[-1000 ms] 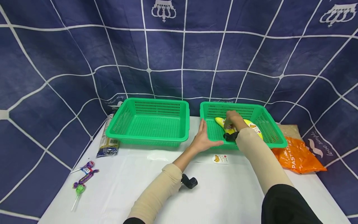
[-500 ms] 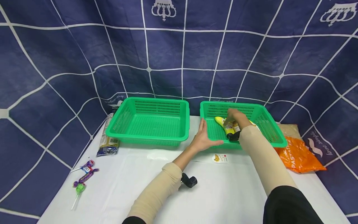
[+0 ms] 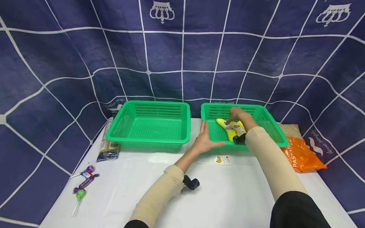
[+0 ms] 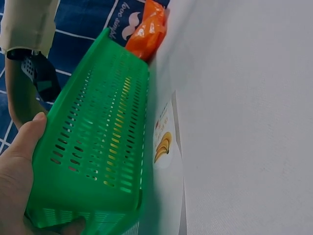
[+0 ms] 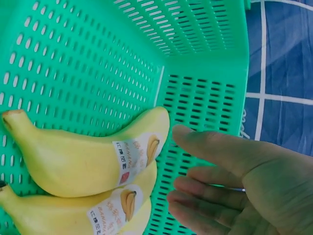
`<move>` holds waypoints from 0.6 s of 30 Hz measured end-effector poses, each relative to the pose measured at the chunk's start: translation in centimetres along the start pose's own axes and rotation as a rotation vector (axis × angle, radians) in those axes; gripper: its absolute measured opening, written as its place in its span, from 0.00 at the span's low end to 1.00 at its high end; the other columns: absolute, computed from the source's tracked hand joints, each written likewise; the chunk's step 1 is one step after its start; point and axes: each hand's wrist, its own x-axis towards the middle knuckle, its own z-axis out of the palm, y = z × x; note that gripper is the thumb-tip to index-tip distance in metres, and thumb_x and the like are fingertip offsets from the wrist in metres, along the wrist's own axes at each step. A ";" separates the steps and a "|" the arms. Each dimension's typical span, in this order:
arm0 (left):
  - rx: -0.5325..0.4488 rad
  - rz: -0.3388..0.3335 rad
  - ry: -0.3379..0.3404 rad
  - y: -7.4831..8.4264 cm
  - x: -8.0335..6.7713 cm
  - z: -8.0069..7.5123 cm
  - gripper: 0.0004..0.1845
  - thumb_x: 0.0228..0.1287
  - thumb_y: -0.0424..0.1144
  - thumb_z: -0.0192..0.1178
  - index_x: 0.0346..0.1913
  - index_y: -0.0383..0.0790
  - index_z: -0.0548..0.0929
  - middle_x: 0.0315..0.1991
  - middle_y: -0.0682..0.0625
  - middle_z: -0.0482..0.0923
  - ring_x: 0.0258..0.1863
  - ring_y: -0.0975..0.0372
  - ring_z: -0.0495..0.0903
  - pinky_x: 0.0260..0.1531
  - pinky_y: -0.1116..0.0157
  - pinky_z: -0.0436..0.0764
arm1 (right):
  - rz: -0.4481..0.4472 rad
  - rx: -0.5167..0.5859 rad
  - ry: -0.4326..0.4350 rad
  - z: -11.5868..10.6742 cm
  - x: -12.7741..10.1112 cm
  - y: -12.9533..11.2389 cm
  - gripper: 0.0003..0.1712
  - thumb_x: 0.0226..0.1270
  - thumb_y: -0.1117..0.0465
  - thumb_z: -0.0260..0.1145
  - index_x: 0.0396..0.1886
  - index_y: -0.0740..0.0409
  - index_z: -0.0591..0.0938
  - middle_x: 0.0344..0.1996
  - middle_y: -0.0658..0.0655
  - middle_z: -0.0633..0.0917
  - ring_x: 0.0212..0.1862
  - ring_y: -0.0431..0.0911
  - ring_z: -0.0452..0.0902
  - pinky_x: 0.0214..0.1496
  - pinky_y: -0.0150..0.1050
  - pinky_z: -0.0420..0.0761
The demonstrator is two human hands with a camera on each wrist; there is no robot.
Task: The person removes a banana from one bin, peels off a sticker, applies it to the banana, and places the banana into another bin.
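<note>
Two yellow bananas [image 3: 232, 130] with paper labels lie side by side on the floor of the right green basket [image 3: 222, 105]. My right hand [image 3: 235, 114] hovers just over their far ends. In the right wrist view its fingers [image 5: 205, 147] are relaxed and spread, a little apart from the bananas [image 5: 73, 166]. My left hand [image 3: 203, 139] presses against the basket's front-left corner, fingers straight along the side wall and thumb along the front wall. The left wrist view shows that thumb [image 4: 29, 132] on the rim of the basket [image 4: 98, 147].
An empty green basket [image 3: 154, 103] stands to the left. A banana sticker [image 3: 222, 160] lies on the white table in front of the right basket. An orange packet [image 3: 302, 152] sits at the right, a snack bag [image 3: 107, 145] and lollipops [image 3: 84, 180] at the left.
My right hand shifted the bananas toward the left part of the basket and let go; they now lie side by side. The left hand stayed on the corner.
</note>
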 end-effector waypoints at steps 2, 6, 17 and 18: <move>-0.013 0.002 -0.002 -0.2 0.1 -0.1 0.69 0.47 0.65 0.71 0.78 0.45 0.32 0.80 0.55 0.23 0.75 0.45 0.55 0.68 0.45 0.68 | -0.015 -0.014 0.007 -0.1 -0.1 -0.3 0.28 0.58 0.48 0.73 0.45 0.68 0.81 0.44 0.64 0.83 0.44 0.54 0.79 0.45 0.46 0.83; -0.045 -0.001 -0.009 -0.5 0.3 -0.4 0.69 0.46 0.64 0.72 0.78 0.44 0.33 0.80 0.55 0.23 0.76 0.45 0.52 0.69 0.45 0.66 | -0.051 -0.027 0.015 -0.2 -0.3 -0.7 0.33 0.59 0.49 0.72 0.54 0.71 0.79 0.53 0.69 0.81 0.54 0.61 0.78 0.54 0.53 0.82; 0.065 -0.010 0.027 -0.3 0.0 -1.7 0.64 0.50 0.62 0.70 0.79 0.42 0.40 0.81 0.48 0.35 0.76 0.46 0.55 0.69 0.44 0.66 | -0.116 -0.009 0.056 -0.5 -1.4 -2.2 0.34 0.59 0.51 0.72 0.58 0.70 0.78 0.59 0.69 0.79 0.62 0.64 0.73 0.62 0.56 0.77; 0.089 -0.006 0.029 -0.1 -0.1 -2.0 0.63 0.51 0.62 0.70 0.79 0.42 0.41 0.80 0.47 0.38 0.75 0.46 0.56 0.69 0.44 0.66 | -0.122 -0.009 0.059 -0.4 -1.5 -2.3 0.34 0.59 0.51 0.72 0.59 0.70 0.78 0.59 0.69 0.79 0.62 0.64 0.73 0.62 0.56 0.77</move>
